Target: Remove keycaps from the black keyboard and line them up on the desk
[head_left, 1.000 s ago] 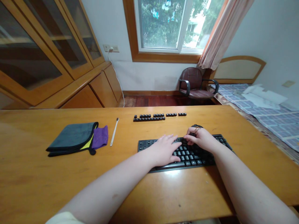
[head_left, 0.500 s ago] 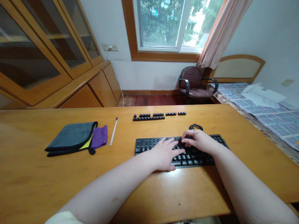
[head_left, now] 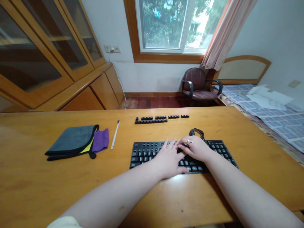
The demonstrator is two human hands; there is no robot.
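Observation:
A black keyboard lies on the wooden desk, its top-row keys at the left showing bare switch mounts. My left hand rests palm down across its middle with fingers spread. Just to the right, my right hand is closed in a pinch over the upper middle keys. Between its fingers sits a small dark piece with thin wire ends, which looks like a keycap puller. Its working end is hidden by the hands. Behind the keyboard, loose black keycaps stand in two rows.
A coiled black cable lies behind the keyboard. To the left are a white-handled brush, a purple cloth and a folded grey cloth. A chair and a bed stand beyond the desk.
The keyboard's left end has shifted left and slightly nearer. My right hand has moved left and down, closer to my left hand, with its pinch still closed. The keycap rows have not moved.

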